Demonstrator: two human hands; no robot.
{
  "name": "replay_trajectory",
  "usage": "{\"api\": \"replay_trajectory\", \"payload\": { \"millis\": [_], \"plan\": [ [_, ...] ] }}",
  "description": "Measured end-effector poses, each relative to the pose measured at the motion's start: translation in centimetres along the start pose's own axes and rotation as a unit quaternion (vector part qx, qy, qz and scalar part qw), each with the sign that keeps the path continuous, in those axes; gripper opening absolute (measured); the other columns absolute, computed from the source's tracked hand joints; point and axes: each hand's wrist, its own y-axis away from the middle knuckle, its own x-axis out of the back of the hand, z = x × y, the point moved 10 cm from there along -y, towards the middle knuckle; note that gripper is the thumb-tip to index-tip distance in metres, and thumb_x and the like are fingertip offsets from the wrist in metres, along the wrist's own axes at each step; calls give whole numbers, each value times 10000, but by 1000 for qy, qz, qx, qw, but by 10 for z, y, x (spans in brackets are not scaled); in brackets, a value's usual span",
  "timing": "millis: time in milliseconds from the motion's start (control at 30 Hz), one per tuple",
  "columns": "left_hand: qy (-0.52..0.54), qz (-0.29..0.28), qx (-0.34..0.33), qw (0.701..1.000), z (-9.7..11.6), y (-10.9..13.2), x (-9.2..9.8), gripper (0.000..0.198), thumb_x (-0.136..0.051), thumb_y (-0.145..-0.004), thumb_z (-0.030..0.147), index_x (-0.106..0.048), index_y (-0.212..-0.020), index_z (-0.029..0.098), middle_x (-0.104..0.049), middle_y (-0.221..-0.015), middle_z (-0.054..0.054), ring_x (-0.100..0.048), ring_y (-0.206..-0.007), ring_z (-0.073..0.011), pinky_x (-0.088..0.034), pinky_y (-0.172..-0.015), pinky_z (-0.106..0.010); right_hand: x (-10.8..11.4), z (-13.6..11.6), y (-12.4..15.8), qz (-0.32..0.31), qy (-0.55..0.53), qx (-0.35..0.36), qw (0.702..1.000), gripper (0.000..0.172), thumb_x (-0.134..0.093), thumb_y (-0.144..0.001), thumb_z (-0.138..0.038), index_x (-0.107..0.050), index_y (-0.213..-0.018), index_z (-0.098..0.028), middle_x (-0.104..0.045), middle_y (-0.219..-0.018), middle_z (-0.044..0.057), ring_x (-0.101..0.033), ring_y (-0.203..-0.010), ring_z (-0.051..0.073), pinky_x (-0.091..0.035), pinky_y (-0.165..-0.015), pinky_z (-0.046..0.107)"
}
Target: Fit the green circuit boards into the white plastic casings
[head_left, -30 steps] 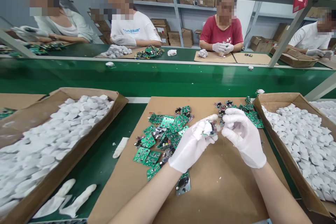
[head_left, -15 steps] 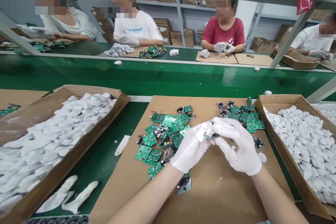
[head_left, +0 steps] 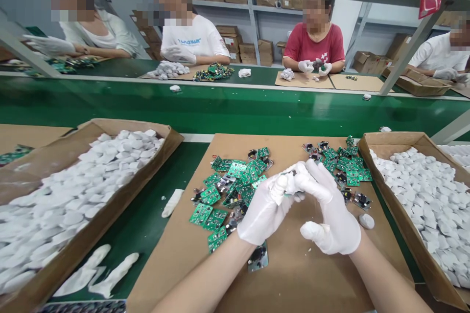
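The left hand (head_left: 262, 212) has its grip closed on a small circuit board (head_left: 288, 194) just right of the frame's centre; the right hand (head_left: 338, 222) meets it with the fingers, its own grip spread wide. Fingers cover most of the board, so its long axis and pointing direction cannot be made out. Half a second ago the right thumb was up beside it; now it hangs lower. A white lump (head_left: 366, 221), right of centre, shows more fully. Left and right, cardboard trays (head_left: 175, 138) run off the frame.
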Motion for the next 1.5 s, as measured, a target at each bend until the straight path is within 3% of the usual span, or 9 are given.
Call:
{"api": "replay_trajectory", "payload": {
  "millis": [200, 300, 433, 567, 733, 1067, 1200, 1367, 1500],
  "plan": [
    [-4, -32, 32, 999, -3, 0, -4, 473, -741, -680, 606, -714, -814, 154, -591, -786, -55, -514, -707, -153, -393, -569, -255, 7, 10, 8, 80, -49, -52, 994, 1054, -618, -860, -543, 179, -1520, -345, -121, -1634, 85, -176, -1492, 291, -272, -1173, 555],
    [-25, -60, 41, 997, -4, -1, -7, 419, -752, -703, 545, -639, -641, 147, -537, -733, -48, -507, -738, -168, -365, -549, -250, 10, 23, 6, 71, -27, -109, 991, 968, -688, -855, -401, -16, -1550, -347, -381, -1528, 104, -338, -1432, 301, -327, -1148, 552],
    [-29, -80, 48, 995, -5, -3, -6, 390, -721, -752, 474, -576, -577, 157, -469, -631, -3, -460, -613, -133, -356, -530, -253, 17, 19, -4, 46, 4, -77, 996, 800, -668, -881, -307, -199, -1524, -379, -661, -1211, 60, -626, -1119, 267, -467, -1018, 485],
    [-87, -51, 71, 992, -4, -5, 0, 438, -631, -768, 581, -693, -745, 148, -551, -579, -13, -467, -522, -133, -361, -510, -271, 18, 7, -13, 29, 28, -9, 999, 786, -635, -901, -266, -173, -1524, -395, -704, -1077, 46, -669, -896, 242, -533, -802, 405],
    [-256, -19, 38, 966, 7, -5, 1, 356, -809, -641, 445, -616, -555, 159, -508, -503, 28, -379, -471, -81, -283, -464, -242, 12, -1, -16, -4, 51, 47, 998, 790, -604, -916, -285, -119, -1536, -342, -699, -812, 9, -635, -662, 208, -493, -633, 334],
    [-230, -55, 52, 970, -7, -2, 3, 410, -803, -632, 525, -655, -715, 153, -521, -531, 31, -406, -460, -79, -307, -441, -220, 15, -2, -17, 16, 31, 33, 999, 644, -568, -925, -237, -287, -1491, -365, -681, -715, -24, -622, -574, 185, -498, -564, 302],
    [-163, -60, 54, 983, -4, -2, 2, 433, -736, -673, 584, -691, -737, 158, -568, -554, -8, -470, -474, -118, -345, -453, -249, 15, 4, -16, 15, -37, -10, 999, 542, -659, -888, -295, -457, -1380, -400, -698, -735, -41, -613, -557, 167, -527, -588, 304],
    [-169, -58, 43, 983, -1, -1, -2, 235, -723, -732, 367, -651, -645, 161, -522, -525, 13, -447, -490, -114, -339, -485, -256, -8, 14, -19, -101, -138, -70, 983, 162, -525, -952, -306, -681, -981, -275, -656, -678, -18, -580, -551, 157, -502, -564, 303],
    [-177, -49, 25, 983, 3, 0, 0, 275, -740, -725, 421, -677, -661, 161, -562, -564, -4, -457, -502, -120, -349, -489, -259, -12, 18, -19, -116, -178, -110, 971, 378, -405, -996, -325, -616, -693, -247, -619, -623, 2, -561, -554, 169, -508, -595, 337]
  ]
}}
